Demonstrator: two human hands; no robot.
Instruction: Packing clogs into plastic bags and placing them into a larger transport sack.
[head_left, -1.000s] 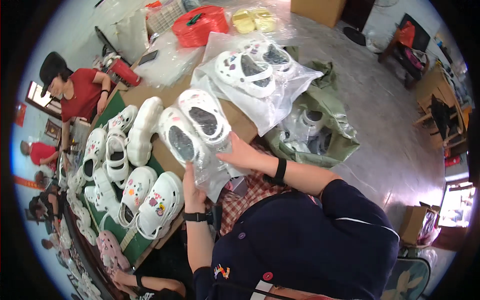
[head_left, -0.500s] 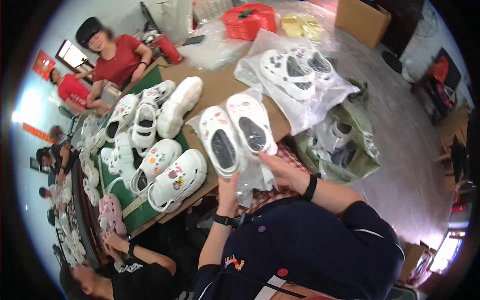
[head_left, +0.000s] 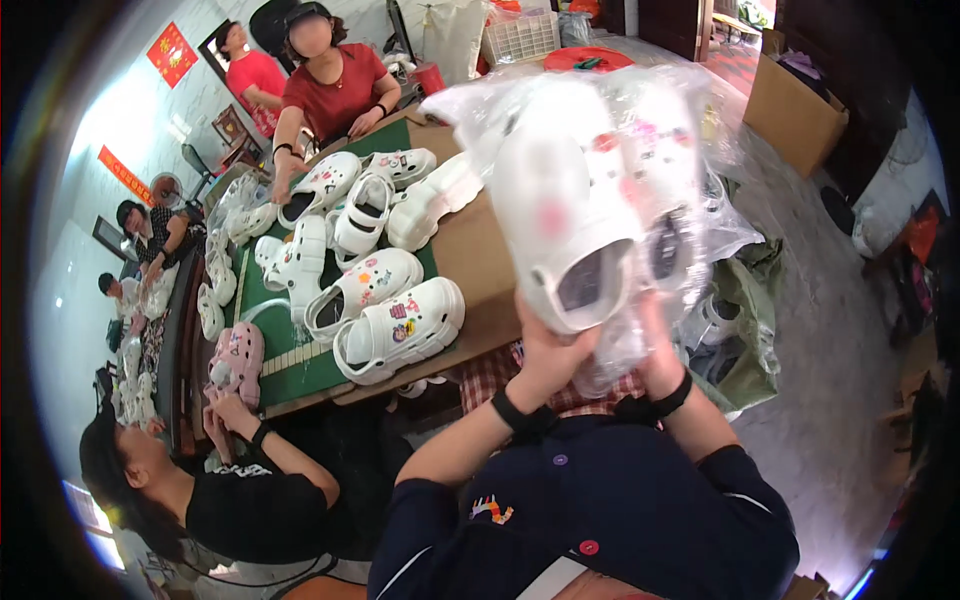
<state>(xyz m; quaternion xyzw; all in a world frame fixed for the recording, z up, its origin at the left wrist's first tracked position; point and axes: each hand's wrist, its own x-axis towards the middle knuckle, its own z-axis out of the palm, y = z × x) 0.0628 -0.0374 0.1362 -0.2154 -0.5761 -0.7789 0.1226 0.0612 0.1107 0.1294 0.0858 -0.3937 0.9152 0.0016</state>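
Both my hands hold up a pair of white clogs point(head_left: 560, 215) with pink and red decorations, wrapped in a clear plastic bag point(head_left: 612, 358). The toes point away from me and the heels are nearest my body. My left hand point(head_left: 555, 350) is closed around the heel end of the left clog. Around the heel end of the other clog and the gathered plastic, my right hand point(head_left: 657, 352) is closed too. The raised pair hides much of the cardboard behind it and part of the bagged clogs there.
Several loose white clogs point(head_left: 400, 330) stand on the green table point(head_left: 270, 370), beside a cardboard sheet point(head_left: 480, 280). A co-worker at lower left handles a pink clog point(head_left: 237, 365); another in red reaches across the table. To the right are a green sack point(head_left: 750, 350) and a cardboard box point(head_left: 795, 115).
My hands have lifted the bagged pair up and to the right, closer to the camera. My view has shifted, and the co-worker in red now reaches a hand to the table.
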